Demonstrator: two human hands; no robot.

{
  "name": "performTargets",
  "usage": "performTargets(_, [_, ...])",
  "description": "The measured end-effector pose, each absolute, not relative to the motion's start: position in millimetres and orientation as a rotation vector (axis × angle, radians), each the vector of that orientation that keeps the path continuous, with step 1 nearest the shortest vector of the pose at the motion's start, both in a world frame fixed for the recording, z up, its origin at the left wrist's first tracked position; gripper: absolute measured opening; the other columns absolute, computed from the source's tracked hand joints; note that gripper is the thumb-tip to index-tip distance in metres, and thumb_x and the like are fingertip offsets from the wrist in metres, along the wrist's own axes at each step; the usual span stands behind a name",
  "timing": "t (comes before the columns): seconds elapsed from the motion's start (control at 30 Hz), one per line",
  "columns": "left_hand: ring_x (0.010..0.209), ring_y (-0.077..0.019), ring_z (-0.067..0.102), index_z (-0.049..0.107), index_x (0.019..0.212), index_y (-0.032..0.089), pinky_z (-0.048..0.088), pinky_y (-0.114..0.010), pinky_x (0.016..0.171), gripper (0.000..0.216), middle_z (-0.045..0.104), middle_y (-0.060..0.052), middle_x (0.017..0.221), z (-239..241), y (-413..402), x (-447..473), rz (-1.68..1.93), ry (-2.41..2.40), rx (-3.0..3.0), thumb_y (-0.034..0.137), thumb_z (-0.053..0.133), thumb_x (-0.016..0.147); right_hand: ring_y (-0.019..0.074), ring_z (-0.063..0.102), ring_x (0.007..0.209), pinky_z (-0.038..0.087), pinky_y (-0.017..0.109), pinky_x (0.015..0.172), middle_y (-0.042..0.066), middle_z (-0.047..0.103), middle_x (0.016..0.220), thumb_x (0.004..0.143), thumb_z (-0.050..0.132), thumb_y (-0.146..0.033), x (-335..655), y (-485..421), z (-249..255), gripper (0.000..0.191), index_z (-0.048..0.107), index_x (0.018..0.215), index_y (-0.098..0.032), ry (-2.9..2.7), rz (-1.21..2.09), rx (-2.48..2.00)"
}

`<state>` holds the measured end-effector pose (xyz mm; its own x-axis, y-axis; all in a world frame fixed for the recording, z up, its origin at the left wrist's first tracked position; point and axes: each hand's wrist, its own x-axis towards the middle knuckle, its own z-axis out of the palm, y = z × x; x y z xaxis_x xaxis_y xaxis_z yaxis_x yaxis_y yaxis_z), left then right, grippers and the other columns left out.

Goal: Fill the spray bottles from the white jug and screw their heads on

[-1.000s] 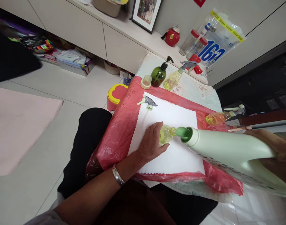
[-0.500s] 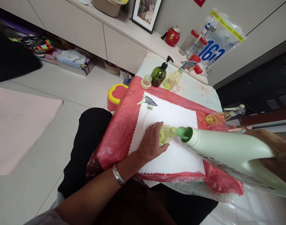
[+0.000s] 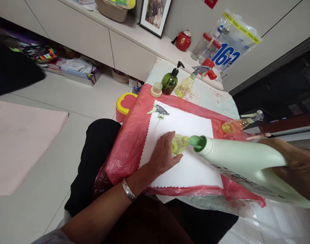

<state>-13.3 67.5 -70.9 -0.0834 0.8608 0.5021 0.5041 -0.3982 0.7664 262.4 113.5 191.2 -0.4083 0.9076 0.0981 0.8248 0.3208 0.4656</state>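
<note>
My left hand (image 3: 163, 154) is wrapped round a small clear bottle of yellowish liquid (image 3: 178, 144) that stands on a white sheet (image 3: 185, 128). My right hand (image 3: 294, 166) grips the back of a big pale green jug (image 3: 244, 162), tipped on its side. The jug's green spout (image 3: 197, 142) sits right at the small bottle's open mouth. A loose grey spray head (image 3: 160, 110) lies on the sheet's far left corner.
A red plastic bag (image 3: 127, 142) lies under the sheet on the small table. A green pump bottle (image 3: 170, 80), a cream cap (image 3: 156, 89) and two spray bottles (image 3: 188, 83) (image 3: 240, 123) stand beyond. A yellow-and-red stool (image 3: 124, 103) stands on the floor at left.
The view has shifted slightly. The jug and my right hand have edged a little to the left and up; my left hand keeps hold of the small bottle.
</note>
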Motion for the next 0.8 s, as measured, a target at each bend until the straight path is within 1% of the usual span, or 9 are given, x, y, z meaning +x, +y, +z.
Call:
performTargets(0.1, [0.127,-0.0367,0.055,0.02,0.153,0.021,0.049,-0.057,0.107,0.094,0.051,-0.019,0.138,-73.3,67.6,-12.7,1.485,1.478,1.838,0.026,0.076,0.077,0.0186,0.057,0.038,0.036,0.026,0.04,-0.005,0.068,0.059,0.069,0.054,-0.043,253.2,109.3,184.0,0.038,0.073,0.101,-0.036,2.511,0.533,1.603])
performTargets(0.2, [0.128,-0.0365,0.055,0.022,0.152,0.021,0.049,-0.057,0.108,0.092,0.051,-0.018,0.138,-77.8,68.0,-12.6,1.502,1.478,1.817,0.026,0.076,0.077,0.0173,0.061,0.042,0.04,0.025,0.044,-0.004,0.067,0.057,0.067,0.051,-0.037,244.8,106.7,181.0,0.035,0.074,0.092,-0.032,2.61,0.401,1.786])
performTargets(0.3, [0.132,-0.0366,0.053,0.022,0.152,0.022,0.047,-0.058,0.11,0.092,0.049,-0.019,0.142,-83.5,69.0,-14.2,1.519,1.45,1.813,0.028,0.076,0.078,0.0171,0.063,0.047,0.042,0.026,0.048,-0.002,0.07,0.061,0.064,0.05,-0.037,246.1,105.8,181.9,0.039,0.076,0.091,-0.029,2.64,0.361,2.047])
performTargets(0.37, [0.134,-0.0365,0.052,0.022,0.152,0.021,0.047,-0.057,0.111,0.091,0.048,-0.019,0.144,-86.3,69.9,-16.1,1.512,1.438,1.808,0.03,0.076,0.079,0.0171,0.061,0.049,0.042,0.027,0.05,-0.002,0.069,0.063,0.061,0.05,-0.037,250.4,105.5,183.0,0.039,0.076,0.089,-0.028,2.624,0.349,2.224])
performTargets(0.5, [0.134,-0.0363,0.054,0.026,0.149,0.02,0.047,-0.055,0.111,0.088,0.049,-0.02,0.144,-85.9,71.3,-19.9,1.44,1.465,1.744,0.033,0.077,0.078,0.017,0.057,0.059,0.039,0.027,0.054,0.0,0.065,0.063,0.057,0.053,-0.037,254.5,107.7,181.9,0.032,0.072,0.08,-0.025,2.632,0.328,2.626])
performTargets(0.57, [0.134,-0.0368,0.054,0.028,0.147,0.019,0.047,-0.055,0.111,0.088,0.051,-0.02,0.143,-83.4,71.8,-20.9,1.393,1.49,1.691,0.035,0.078,0.076,0.0149,0.052,0.06,0.036,0.026,0.054,-0.001,0.059,0.061,0.057,0.055,-0.034,252.4,112.5,177.7,0.024,0.068,0.073,-0.022,2.664,0.342,2.831])
performTargets(0.67, [0.138,-0.0376,0.052,0.03,0.146,0.018,0.045,-0.055,0.114,0.089,0.05,-0.021,0.145,-80.7,72.4,-21.6,1.34,1.517,1.634,0.039,0.079,0.074,0.0117,0.044,0.058,0.034,0.025,0.052,-0.003,0.053,0.059,0.057,0.059,-0.029,248.0,126.4,162.0,0.012,0.061,0.064,-0.02,2.815,0.259,3.043])
performTargets(0.8, [0.141,-0.0383,0.048,0.029,0.147,0.017,0.041,-0.055,0.117,0.095,0.048,-0.022,0.148,-81.3,72.8,-23.1,1.328,1.525,1.632,0.045,0.08,0.073,0.0119,0.044,0.057,0.035,0.025,0.051,-0.005,0.051,0.061,0.058,0.06,-0.027,246.3,154.3,120.2,0.015,0.06,0.071,-0.019,2.948,-0.029,3.281])
